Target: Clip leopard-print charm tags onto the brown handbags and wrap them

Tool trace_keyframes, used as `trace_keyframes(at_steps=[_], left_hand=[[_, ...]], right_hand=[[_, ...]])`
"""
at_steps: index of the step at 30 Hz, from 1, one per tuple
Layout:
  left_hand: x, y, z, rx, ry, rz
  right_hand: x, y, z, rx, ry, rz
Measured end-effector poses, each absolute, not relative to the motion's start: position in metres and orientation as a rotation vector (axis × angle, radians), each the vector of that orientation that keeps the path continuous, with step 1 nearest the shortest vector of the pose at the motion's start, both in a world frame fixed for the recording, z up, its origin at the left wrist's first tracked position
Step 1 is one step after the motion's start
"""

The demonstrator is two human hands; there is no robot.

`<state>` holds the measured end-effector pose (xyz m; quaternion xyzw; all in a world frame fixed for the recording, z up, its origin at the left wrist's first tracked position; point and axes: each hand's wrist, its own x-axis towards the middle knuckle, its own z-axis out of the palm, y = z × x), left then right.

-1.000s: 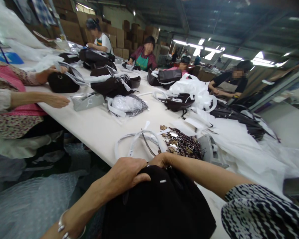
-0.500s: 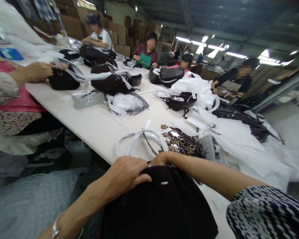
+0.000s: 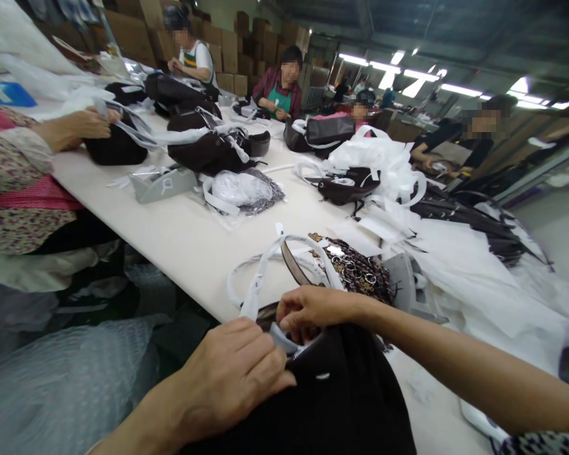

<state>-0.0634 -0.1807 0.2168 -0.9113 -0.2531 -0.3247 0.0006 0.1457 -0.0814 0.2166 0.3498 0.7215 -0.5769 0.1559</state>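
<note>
A black handbag stands close in front of me, its zipped mouth spread apart so the grey lining shows. Its handles, wrapped in white, rise beyond the opening. My left hand grips the bag's near left rim, thumb outside. In the mouth of the bag is my right hand, with curled fingers whose tips are hidden; what they hold, if anything, I cannot make out. Just beyond lies a heap of dark braided pieces with metal rings and flower shapes.
More dark bags lie along the white table. A grey holder and white wrapping are at right. Bubble wrap fills the lower left. Co-workers sit around; one's hands work on a bag at left.
The bag's mouth has opened, showing the lining. My right hand has lifted and turned, its curled fingers now visible in the opening. My left hand keeps hold of the rim.
</note>
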Motion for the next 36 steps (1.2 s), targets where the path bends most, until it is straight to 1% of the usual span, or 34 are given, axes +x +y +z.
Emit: trace_keyframes(at_steps=[1, 3, 6, 8, 13, 18, 20, 22, 24, 26, 28, 29, 33, 36], left_hand=[[-0.063, -0.186, 0.217, -2.852, -0.767, -1.044], [-0.061, -0.194, 0.218, -2.826, -0.734, -1.085], [-0.058, -0.201, 0.218, -2.762, -0.724, -1.145], [-0.057, -0.204, 0.219, -2.739, -0.711, -1.149], [-0.059, -0.206, 0.221, -2.756, -0.75, -1.109], [-0.064, -0.2, 0.22, -2.762, -0.786, -1.142], [-0.065, -0.194, 0.22, -2.769, -0.799, -1.138], [-0.065, -0.186, 0.22, -2.778, -0.805, -1.107], [-0.065, -0.175, 0.22, -2.779, -0.84, -1.045], [-0.065, -0.16, 0.218, -2.793, -0.933, -0.939], [-0.066, -0.14, 0.212, -2.861, -1.099, -0.767], [-0.067, -0.13, 0.207, -2.925, -1.19, -0.653], [-0.071, -0.094, 0.184, -3.163, -1.468, -0.26], [-0.071, -0.082, 0.179, -3.233, -1.578, -0.147]], right_hand=[[0.147, -0.08, 0.213, 1.062, 2.022, -1.669], [0.146, -0.077, 0.209, 1.061, 2.114, -1.531], [0.142, -0.076, 0.211, 0.819, 2.415, -1.196], [0.138, -0.077, 0.212, 0.654, 2.498, -1.115], [0.132, -0.075, 0.209, 0.502, 2.454, -1.211], [0.139, -0.063, 0.212, 0.656, 2.407, -1.348], [0.143, -0.053, 0.216, 0.756, 2.359, -1.34], [0.142, -0.043, 0.22, 0.855, 2.358, -1.194], [0.135, -0.038, 0.221, 0.97, 2.416, -0.921], [0.123, -0.04, 0.22, 1.069, 2.469, -0.625], [0.111, -0.044, 0.215, 1.092, 2.502, -0.485], [0.107, -0.046, 0.211, 1.061, 2.498, -0.529], [0.111, -0.03, 0.195, 0.835, 2.319, -0.964], [0.134, -0.007, 0.19, 0.927, 2.143, -1.207]])
